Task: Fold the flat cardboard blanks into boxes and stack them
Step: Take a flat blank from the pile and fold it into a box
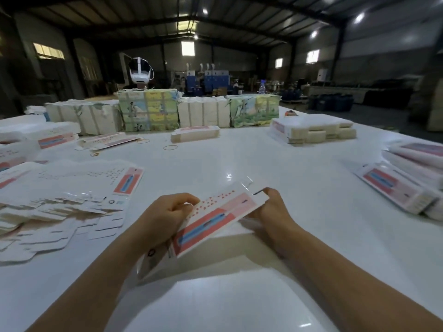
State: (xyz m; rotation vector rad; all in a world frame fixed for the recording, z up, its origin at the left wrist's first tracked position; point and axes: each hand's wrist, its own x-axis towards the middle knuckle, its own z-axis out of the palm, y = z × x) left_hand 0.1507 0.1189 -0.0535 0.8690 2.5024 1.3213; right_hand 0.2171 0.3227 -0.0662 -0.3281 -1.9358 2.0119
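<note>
On the glossy white worktop [275,164], near the front edge and held just above the surface: one flat white cardboard blank with a pink-and-blue printed panel [215,219], tilted, its long axis running from lower left to upper right. Left hand [165,216]: fingers curled over the blank's left side, gripping it. Right hand [271,209]: fingers wrapped under the blank's right end, thumb at the white end tab, gripping it.

Left of the hands: a loose, fanned heap of flat white die-cut blanks [60,207], one printed panel showing at its far edge. Right edge of the worktop: a pile of white boxes with pink-and-blue panels [407,188]; whether fully folded cannot be told. Centre, further back: a single long folded white box [195,134], with tan rubber bands [170,147] lying beside it. Far right of centre: a low stack of white and cream cartons [314,130]. Along the far side: a row of strapped paper-wrapped bundles [199,111], some white, some illustrated.
</note>
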